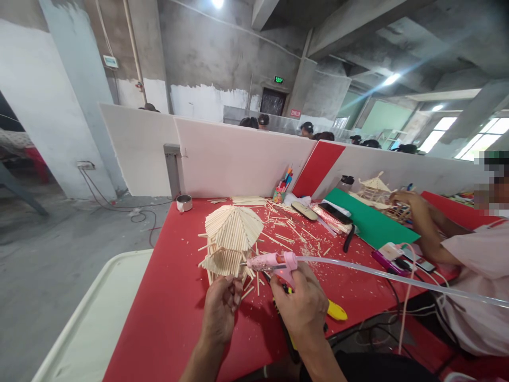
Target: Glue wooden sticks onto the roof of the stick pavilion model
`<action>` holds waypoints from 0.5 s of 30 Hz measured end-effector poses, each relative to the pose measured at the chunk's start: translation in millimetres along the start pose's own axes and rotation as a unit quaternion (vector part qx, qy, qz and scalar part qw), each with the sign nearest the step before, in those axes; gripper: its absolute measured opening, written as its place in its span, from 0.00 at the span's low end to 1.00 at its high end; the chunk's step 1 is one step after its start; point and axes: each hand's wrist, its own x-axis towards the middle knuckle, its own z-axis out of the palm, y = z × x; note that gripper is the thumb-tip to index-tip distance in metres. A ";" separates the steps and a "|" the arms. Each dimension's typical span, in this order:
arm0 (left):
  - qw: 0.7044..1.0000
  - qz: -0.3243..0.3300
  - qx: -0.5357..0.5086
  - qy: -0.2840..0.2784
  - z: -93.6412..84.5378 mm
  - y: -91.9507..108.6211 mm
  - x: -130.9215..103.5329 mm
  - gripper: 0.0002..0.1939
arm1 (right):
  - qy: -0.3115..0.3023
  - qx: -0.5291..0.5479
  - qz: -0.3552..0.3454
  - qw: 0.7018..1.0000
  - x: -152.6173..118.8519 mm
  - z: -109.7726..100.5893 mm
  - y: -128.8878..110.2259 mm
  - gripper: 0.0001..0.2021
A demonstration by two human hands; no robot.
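Observation:
On the red table [147, 313] stands a small model house [234, 228] of pale wooden sticks, with a ribbed, pointed roof and a lower curved roof in front. My left hand [220, 305] is closed at the lower front edge, its fingertips pinching there; what they pinch is too small to make out. My right hand [304, 302] is wrapped round the handle of a pink glue gun [270, 261]. The gun's nozzle points left, at the lower roof just above my left fingertips. A long clear glue stick [369, 271] runs from its back to the right.
Loose sticks [284, 241] and scraps lie behind and right of the model. Yellow-handled tools [336, 311] are beneath my right hand. A tape roll [184, 203], a pen cup [279, 193], a green board [369, 217] and cables stand or lie around. A co-worker [473, 254] sits at right.

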 end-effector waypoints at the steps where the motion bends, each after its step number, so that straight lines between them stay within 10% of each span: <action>1: 1.000 -0.001 -0.001 0.000 -0.3 -0.1 0.3 0.12 | 0.000 -0.001 0.001 1.000 0.0 -0.2 0.0 0.11; 15: 1.000 -0.001 0.004 -0.004 -2.0 -0.3 2.5 0.12 | -0.008 -0.011 0.006 1.000 -1.4 0.8 0.6 0.11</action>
